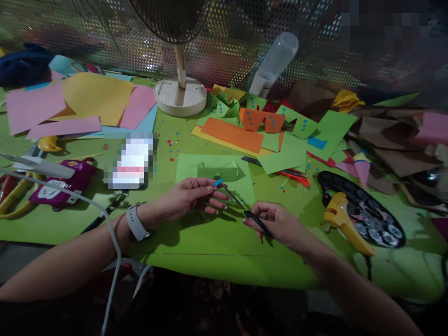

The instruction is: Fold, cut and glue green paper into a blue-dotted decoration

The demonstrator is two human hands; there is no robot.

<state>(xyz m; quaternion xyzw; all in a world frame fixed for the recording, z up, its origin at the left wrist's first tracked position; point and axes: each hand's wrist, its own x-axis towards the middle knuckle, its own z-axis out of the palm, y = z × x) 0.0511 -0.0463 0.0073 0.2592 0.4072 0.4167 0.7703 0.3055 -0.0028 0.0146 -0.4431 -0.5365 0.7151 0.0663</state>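
Observation:
My left hand [191, 198], with a grey watch on its wrist, pinches a tiny blue paper piece [218, 182] between thumb and fingertips. My right hand [280, 224] grips a thin dark tool, possibly tweezers [241, 207], whose tip reaches up to the blue piece. Both hands hover over a light green sheet [213, 177] carrying a folded green paper shape [219, 170], all on the green-covered table [210, 242].
A yellow glue gun [345, 224] lies on a dark patterned tray [364, 214] at the right. Orange, green, pink and yellow papers [94, 95] are spread across the back. A fan base [180, 95] stands behind, a purple case [65, 184] and a white cable [112, 233] at left.

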